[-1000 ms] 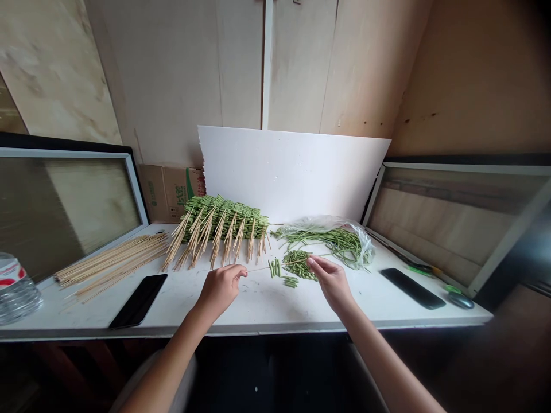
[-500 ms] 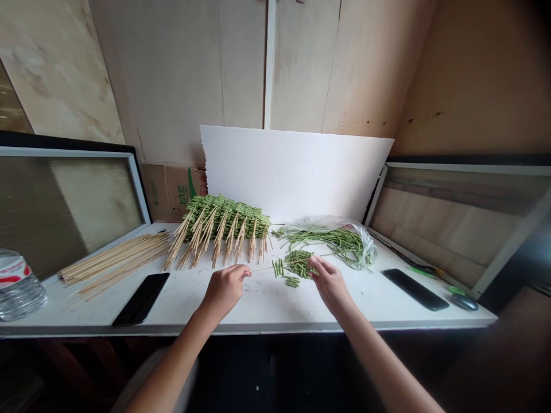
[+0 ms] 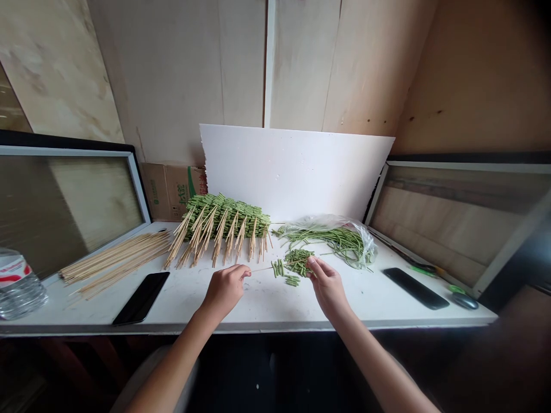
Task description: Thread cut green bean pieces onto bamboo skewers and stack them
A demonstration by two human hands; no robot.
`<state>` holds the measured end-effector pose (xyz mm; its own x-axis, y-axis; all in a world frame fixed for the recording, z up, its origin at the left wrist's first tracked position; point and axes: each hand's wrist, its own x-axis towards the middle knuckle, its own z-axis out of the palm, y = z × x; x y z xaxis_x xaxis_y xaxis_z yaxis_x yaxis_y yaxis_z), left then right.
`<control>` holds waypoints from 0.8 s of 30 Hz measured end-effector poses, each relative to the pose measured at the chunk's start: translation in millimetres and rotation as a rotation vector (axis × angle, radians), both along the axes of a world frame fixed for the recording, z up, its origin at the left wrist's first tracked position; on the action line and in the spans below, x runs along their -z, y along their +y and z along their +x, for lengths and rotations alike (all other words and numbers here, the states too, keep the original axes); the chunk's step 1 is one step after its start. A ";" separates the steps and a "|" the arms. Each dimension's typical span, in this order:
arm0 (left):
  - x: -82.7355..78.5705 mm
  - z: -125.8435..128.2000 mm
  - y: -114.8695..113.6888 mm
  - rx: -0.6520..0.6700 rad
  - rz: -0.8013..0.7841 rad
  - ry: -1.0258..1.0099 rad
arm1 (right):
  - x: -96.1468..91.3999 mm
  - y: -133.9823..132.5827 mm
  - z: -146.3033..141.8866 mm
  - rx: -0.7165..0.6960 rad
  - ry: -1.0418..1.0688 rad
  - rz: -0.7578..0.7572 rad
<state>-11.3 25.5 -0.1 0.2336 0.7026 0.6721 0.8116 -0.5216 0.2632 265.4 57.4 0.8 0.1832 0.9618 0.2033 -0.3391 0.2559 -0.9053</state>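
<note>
My left hand pinches the near end of a thin bamboo skewer that carries a few short green bean pieces at its far end. My right hand rests beside a small heap of cut bean pieces, its fingers curled together at the heap's edge; what they pinch is too small to make out. Behind my hands lies a stack of finished bean skewers.
A clear bag of long green beans lies at the right. Bare skewers and a black phone are at the left, a water bottle at the far left. Another black phone and a mouse sit right. A white foam board stands behind.
My right hand has shifted slightly toward me along the bean heap. My left hand holds the skewer almost in the same place.
</note>
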 end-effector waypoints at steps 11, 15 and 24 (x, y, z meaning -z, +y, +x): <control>4.9 3.6 0.6 0.004 -0.065 -0.074 | 9.1 1.4 0.5 0.043 -0.040 0.037; 3.3 5.0 -1.0 -0.001 -0.081 -0.092 | 7.9 -0.7 -2.9 0.046 -0.011 0.047; -7.2 12.2 -4.9 0.117 -0.197 -0.178 | -11.5 0.0 7.4 0.001 0.041 0.051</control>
